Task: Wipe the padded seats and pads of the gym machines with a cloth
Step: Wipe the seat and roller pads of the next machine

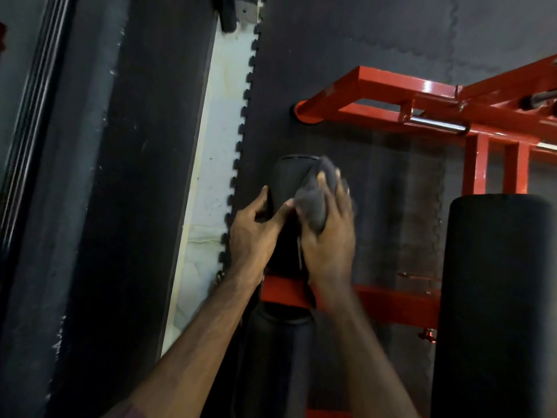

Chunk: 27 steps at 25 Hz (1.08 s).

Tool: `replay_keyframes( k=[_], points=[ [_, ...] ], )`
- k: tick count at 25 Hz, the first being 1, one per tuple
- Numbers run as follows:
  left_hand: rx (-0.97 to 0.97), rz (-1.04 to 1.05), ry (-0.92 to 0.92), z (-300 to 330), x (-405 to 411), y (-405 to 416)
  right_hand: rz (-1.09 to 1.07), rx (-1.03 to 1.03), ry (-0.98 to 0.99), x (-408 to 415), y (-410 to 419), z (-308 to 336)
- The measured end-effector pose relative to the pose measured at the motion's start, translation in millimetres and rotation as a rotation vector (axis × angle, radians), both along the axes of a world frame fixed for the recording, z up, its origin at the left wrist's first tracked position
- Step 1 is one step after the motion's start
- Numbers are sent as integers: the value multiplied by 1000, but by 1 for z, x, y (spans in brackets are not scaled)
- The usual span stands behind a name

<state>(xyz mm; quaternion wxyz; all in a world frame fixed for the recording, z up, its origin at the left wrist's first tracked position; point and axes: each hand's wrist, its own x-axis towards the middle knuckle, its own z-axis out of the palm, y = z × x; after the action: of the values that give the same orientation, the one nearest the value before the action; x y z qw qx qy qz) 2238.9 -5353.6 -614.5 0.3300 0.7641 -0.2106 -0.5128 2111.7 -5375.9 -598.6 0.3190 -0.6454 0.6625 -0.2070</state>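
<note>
Grey cloth (316, 197), bunched and soft, is pressed against the upper right side of a black cylindrical roller pad (289, 182) on a red-painted steel gym machine frame (391, 303). The person's right hand (330, 236) grips the cloth, fingers curled over it and blurred at the tips. The left hand (256, 233) holds the pad from its left side, thumb on the pad's left edge and fingers bent across its front, just touching the cloth. Below the red crossbar, a second black roller pad (275, 351) sits in line with the first, partly hidden by the left forearm. A larger black cylindrical pad (494, 297) stands at right, well apart from the hands. Beneath the machine lies dark interlocking rubber floor matting (346, 40), its toothed edge running beside a pale strip of tiled floor (211, 176). A chrome bar (437, 123) crosses the frame's upper section.
</note>
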Motion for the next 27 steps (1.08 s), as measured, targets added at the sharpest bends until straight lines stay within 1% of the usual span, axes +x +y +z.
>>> replay_keyframes(
  k=[2,3,5,6,8,9,12,14,15,17,19,20,21,23,25,27],
  points=[
    [24,15,-55,0,-2,-2,-33,5,-32,-1,-32,1],
    [41,9,-58,2,-2,-4,-33,5,-38,-2,-32,2],
    [55,-5,-39,4,-3,-7,-7,0,-36,-3,-1,5],
    [29,3,-11,7,-2,-7,18,5,-35,-4,23,6],
    [-15,23,75,11,-1,-5,66,17,-30,-7,66,7],
    [-23,24,114,11,-1,-3,63,19,-23,-8,70,6],
    [-72,11,170,10,1,2,-25,16,-33,-5,11,-1],
    [-91,41,190,5,5,4,-25,-15,15,1,-23,-2],
    [-90,64,195,3,6,5,-10,-29,41,3,-23,-1],
    [-56,101,188,3,6,3,56,-60,76,3,6,3],
    [0,66,158,1,10,1,129,-50,70,0,53,8],
    [17,44,173,0,11,-1,142,-37,59,-3,67,7],
    [35,51,227,-1,12,-3,141,-31,60,-4,69,6],
    [60,100,353,-4,10,-7,123,-50,45,-2,37,2],
    [54,109,386,-9,7,-6,91,-64,37,4,-6,-2],
    [55,118,390,-13,7,-1,56,-46,36,4,-27,-3]
  ],
)
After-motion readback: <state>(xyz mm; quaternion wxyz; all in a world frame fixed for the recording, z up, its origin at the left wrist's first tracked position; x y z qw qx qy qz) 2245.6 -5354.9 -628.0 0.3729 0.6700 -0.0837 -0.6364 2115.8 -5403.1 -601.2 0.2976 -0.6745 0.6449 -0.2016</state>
